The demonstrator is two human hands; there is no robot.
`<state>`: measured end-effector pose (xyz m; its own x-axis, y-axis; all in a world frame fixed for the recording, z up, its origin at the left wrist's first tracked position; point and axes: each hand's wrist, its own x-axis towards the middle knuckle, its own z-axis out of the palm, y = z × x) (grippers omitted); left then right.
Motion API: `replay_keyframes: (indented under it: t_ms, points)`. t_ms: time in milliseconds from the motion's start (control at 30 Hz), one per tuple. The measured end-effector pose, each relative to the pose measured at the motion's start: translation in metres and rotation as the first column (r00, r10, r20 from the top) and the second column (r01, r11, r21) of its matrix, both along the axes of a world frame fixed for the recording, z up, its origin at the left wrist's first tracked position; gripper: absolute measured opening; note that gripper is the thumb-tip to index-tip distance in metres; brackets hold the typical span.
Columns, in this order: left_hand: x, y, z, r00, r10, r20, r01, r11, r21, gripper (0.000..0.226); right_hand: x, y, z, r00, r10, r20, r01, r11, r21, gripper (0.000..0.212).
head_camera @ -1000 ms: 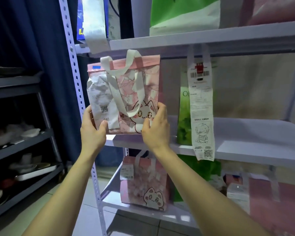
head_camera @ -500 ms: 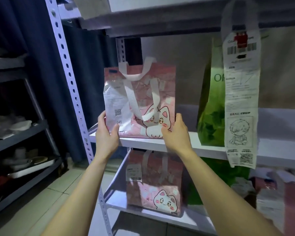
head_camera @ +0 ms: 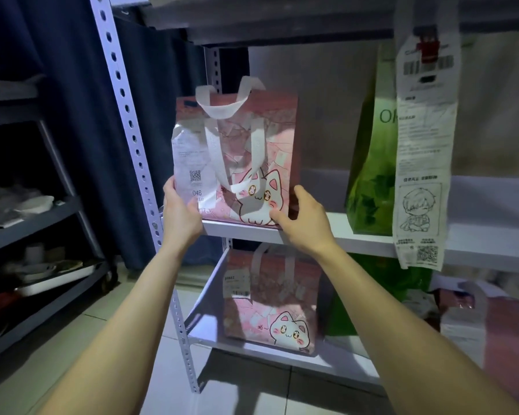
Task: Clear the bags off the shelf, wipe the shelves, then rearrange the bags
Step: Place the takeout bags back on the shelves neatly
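A pink cat-print bag [head_camera: 246, 151] with white handles and a taped receipt stands upright at the left end of the white middle shelf [head_camera: 327, 235]. My left hand [head_camera: 180, 211] grips its lower left edge. On its lower right corner my right hand [head_camera: 303, 220] holds with the thumb across the front. A green bag [head_camera: 372, 181] stands further right on the same shelf. Below, a second pink cat bag [head_camera: 270, 298] sits on the bottom shelf [head_camera: 252, 350].
A long receipt [head_camera: 423, 151] hangs from the shelf above, in front of the green bag. More bags [head_camera: 477, 319] crowd the bottom shelf at right. A perforated upright post [head_camera: 132, 139] frames the left side. A dark rack with dishes [head_camera: 36, 229] stands at left.
Both hands have lowered the pink bag from mid-air onto the left end of the middle shelf. The view has dropped and moved closer.
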<state>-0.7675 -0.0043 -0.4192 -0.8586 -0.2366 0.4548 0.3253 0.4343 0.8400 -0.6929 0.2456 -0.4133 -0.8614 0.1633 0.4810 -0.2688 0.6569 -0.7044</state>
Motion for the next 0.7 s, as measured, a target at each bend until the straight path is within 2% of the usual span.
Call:
replay_keyframes:
  t_ms: [300,433,500,567,700]
  points:
    - [0.018,0.002,-0.009,1.0,0.009,0.008,-0.009,1.0,-0.006,0.075,-0.002,0.004,0.001,0.999,-0.005,0.037,0.006,1.0,-0.028,0.04]
    - [0.041,0.007,-0.015,0.993,0.063,-0.098,-0.064,0.998,-0.003,0.074,0.009,0.005,0.006,0.997,0.038,0.062,-0.031,0.994,-0.104,0.046]
    - [0.054,0.018,-0.011,0.965,0.112,-0.236,-0.113,0.994,0.008,0.064,0.023,0.008,0.003,1.0,0.024,-0.019,-0.026,0.995,-0.094,0.047]
    - [0.064,0.034,-0.002,0.924,0.125,-0.361,-0.131,0.991,0.008,0.053,0.042,0.017,0.0,0.989,-0.013,-0.15,0.007,0.999,-0.038,0.037]
    - [0.08,0.084,0.028,0.891,-0.02,-0.453,0.018,1.0,-0.008,0.034,0.083,0.048,0.011,0.933,-0.079,-0.352,0.068,0.997,-0.045,0.012]
